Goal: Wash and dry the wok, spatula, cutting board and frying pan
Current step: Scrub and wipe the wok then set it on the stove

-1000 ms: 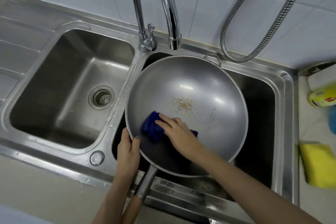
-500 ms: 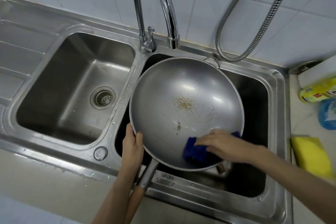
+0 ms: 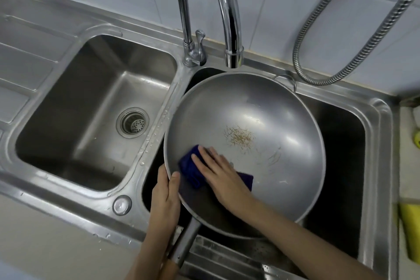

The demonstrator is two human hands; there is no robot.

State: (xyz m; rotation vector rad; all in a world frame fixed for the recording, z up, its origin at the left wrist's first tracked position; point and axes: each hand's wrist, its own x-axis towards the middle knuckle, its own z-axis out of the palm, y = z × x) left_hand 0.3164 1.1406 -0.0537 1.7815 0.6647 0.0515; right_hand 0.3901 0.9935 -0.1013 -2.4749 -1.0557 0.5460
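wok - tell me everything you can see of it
The wok is round, grey, dull metal, with a long handle toward the person and a small wire loop at the far rim. It sits tilted over the right sink basin. Brown residue marks its middle. The left hand grips its near rim; the right hand presses a blue cloth inside.

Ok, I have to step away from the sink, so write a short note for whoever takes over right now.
Left hand grips the wok by its rim, holding it over the right basin.
Right hand presses a blue cloth flat on the wok's inner wall, lower left.
Done: nothing finished. Brown residue remains at the wok's centre; the faucet runs no water.
Left: finish and dry the wok. Spatula, cutting board and frying pan are out of view.
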